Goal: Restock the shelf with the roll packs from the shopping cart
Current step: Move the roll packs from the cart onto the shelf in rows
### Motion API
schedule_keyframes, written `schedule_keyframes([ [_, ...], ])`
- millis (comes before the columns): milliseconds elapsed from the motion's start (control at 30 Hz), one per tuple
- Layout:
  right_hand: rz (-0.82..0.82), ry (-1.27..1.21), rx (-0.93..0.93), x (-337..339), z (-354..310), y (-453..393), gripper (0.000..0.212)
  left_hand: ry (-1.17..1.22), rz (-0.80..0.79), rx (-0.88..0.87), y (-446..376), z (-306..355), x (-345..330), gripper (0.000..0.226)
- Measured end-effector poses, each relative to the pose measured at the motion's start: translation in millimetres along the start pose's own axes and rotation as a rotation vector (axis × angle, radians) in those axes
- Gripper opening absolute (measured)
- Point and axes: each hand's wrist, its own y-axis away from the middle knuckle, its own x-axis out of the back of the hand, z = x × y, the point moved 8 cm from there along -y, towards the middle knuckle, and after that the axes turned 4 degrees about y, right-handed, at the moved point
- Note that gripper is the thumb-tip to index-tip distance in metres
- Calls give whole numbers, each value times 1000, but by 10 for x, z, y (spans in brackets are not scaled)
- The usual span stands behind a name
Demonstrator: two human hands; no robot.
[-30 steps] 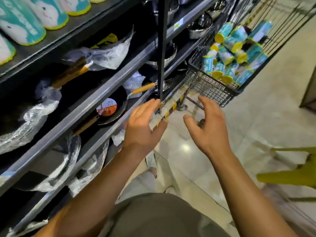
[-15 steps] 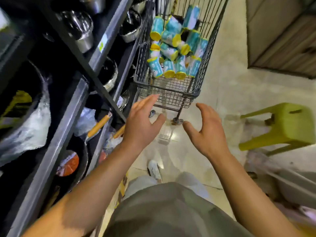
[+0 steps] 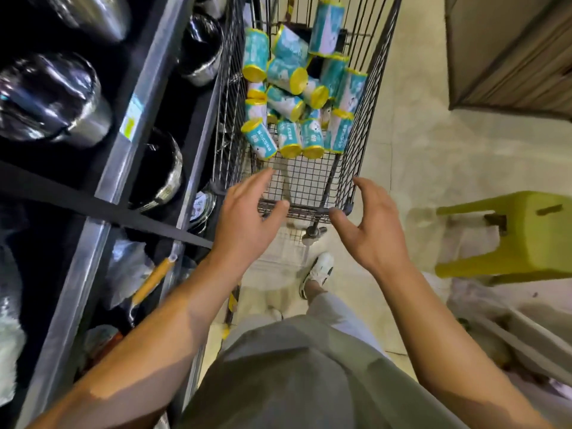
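A pale tiled floor (image 3: 418,134) beside the shelf (image 3: 145,97). Roll packs (image 3: 289,78) lie heaped in the cart (image 3: 353,156); both hands, left (image 3: 247,221) and right (image 3: 371,230), spread empty. Probably light and soft; grasp mid-body.

A yellow-green plastic stool (image 3: 510,236) stands on the pale tiled floor (image 3: 427,156) at the right. Above it, in the upper right corner, is the edge of a brown wooden cabinet (image 3: 507,51). At the left, shiny stainless steel pots (image 3: 58,100) sit in dark compartments, with a dark pot (image 3: 161,171) below them and a small price label (image 3: 131,117) on a metal rail. Lower down, a wooden pan handle (image 3: 153,281) sticks out of clear plastic wrap. A white sneaker (image 3: 318,272) rests on the floor in the middle, above grey trousers (image 3: 297,376).
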Motion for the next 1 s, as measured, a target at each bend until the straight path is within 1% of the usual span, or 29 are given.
schedule_keyframes([
  [200,-62,11,72,68,-66,-1066,73,-20,59,135,-632,-165,-6,57],
  [333,-136,52,80,-101,-96,-1591,69,-23,88,201,-1037,-308,-44,58],
  [400,-169,51,65,-250,-88,-1841,70,-7,82,269,-1268,-457,-123,60],
  [500,-229,77,15,-569,-14,-2221,69,34,71,383,-1639,-804,-294,64],
  [633,-338,144,-58,-1084,158,-2737,68,136,8,513,-2182,-1323,-636,67],
  [767,-457,177,-145,-1654,372,-3180,62,123,-51,646,-2633,-1913,-905,68],
  [833,-498,181,-189,-1924,494,-3379,62,154,-77,724,-2788,-2215,-1116,71],
  [933,-536,175,-244,-2315,652,-3670,66,233,-14,822,-2952,-2628,-1436,90],
  [1000,-540,144,-258,-2569,720,-3873,67,255,-1,889,-3061,-2785,-1602,81],
])
